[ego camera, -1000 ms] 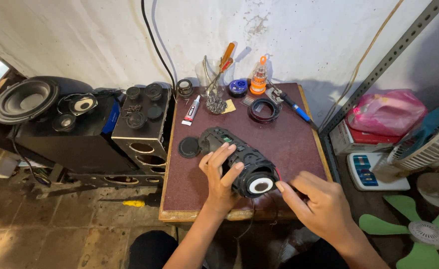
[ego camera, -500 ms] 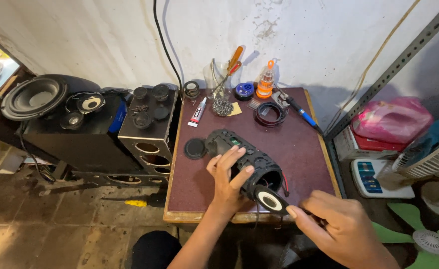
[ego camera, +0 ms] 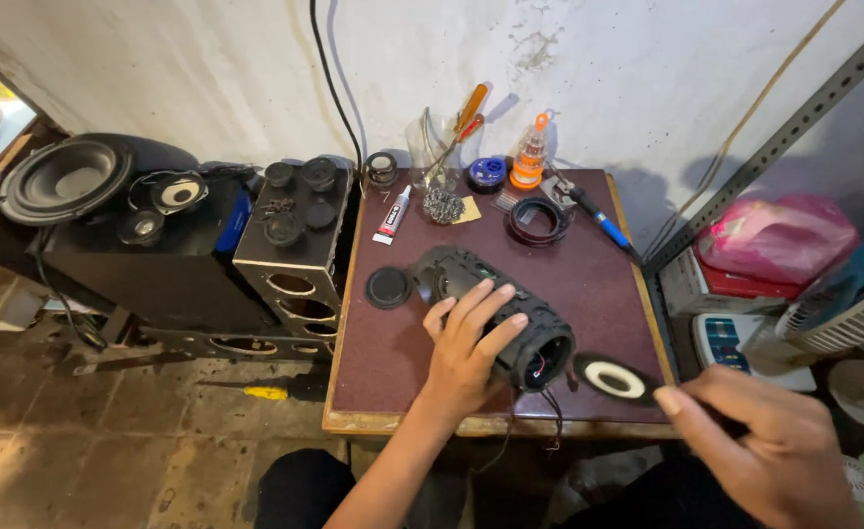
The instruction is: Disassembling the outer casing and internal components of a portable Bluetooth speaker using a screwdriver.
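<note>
left hand (ego camera: 468,345) lies spread flat on the black cylindrical speaker (ego camera: 495,309) lying on its side mid-counter (ego camera: 589,284); right hand (ego camera: 770,446), fingers curled, grip unclear, hovers just beside the round end cap (ego camera: 614,379), near the speaker's open end with loose wires (ego camera: 549,416)

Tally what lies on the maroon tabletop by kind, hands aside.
Speaker body: 1
Round end caps: 2
Glue tube: 1
Tool glass: 1
Black ring: 1
Orange bottle: 1
Blue-handled tool: 1
Total: 8
</note>
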